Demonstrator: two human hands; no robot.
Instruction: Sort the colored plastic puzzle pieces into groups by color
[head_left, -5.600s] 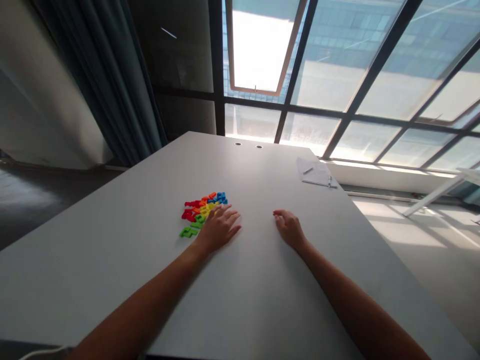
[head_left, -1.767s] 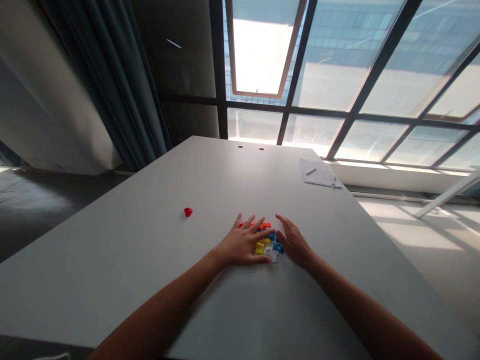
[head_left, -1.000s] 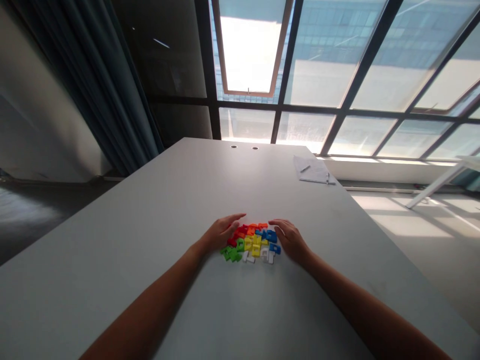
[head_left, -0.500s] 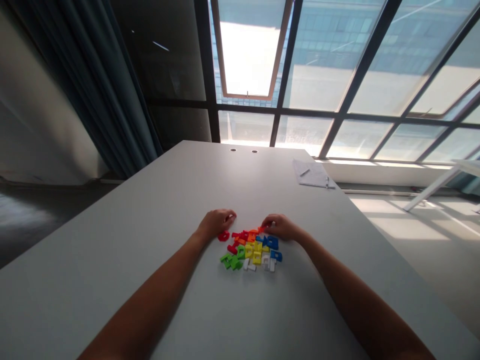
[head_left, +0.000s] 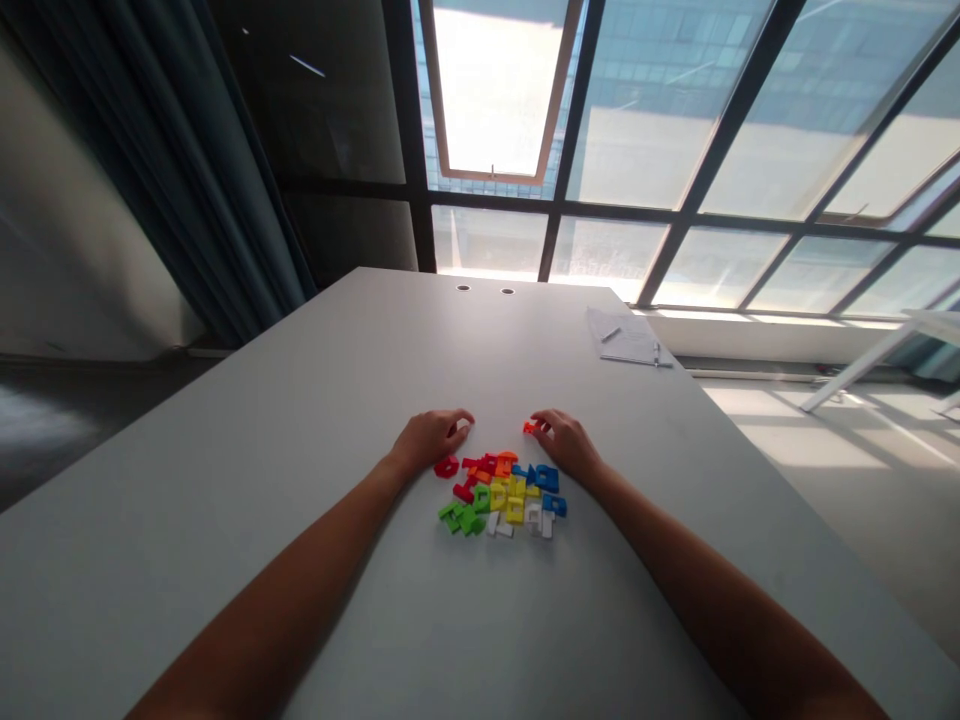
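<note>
My right hand (head_left: 566, 442) pinches a small orange plastic piece (head_left: 529, 427) between thumb and fingers, just beyond the right side of a pile. My left hand (head_left: 429, 440) rests at the pile's far left, thumb and fingers apart, with nothing visible in it. Close below it lies a red ring-like piece (head_left: 446, 466). The pile holds small, letter-like plastic pieces grouped by colour: red and orange pieces (head_left: 504, 464) at the far side, yellow pieces (head_left: 514, 508) in the middle, green pieces (head_left: 463, 518) at left, blue pieces (head_left: 547, 478) at right, white pieces (head_left: 534, 516) nearest me.
The pieces lie on a large white table (head_left: 375, 340). Toward its far right edge are paper sheets (head_left: 626, 335) with a pen-like object on top. Two round holes are set near the far edge. Windows stand behind, a dark curtain (head_left: 247, 220) at left.
My right hand has moved away from me, carrying the orange piece off the pile's far edge. My left hand's fingers have spread apart slightly. The view has tilted a little.
</note>
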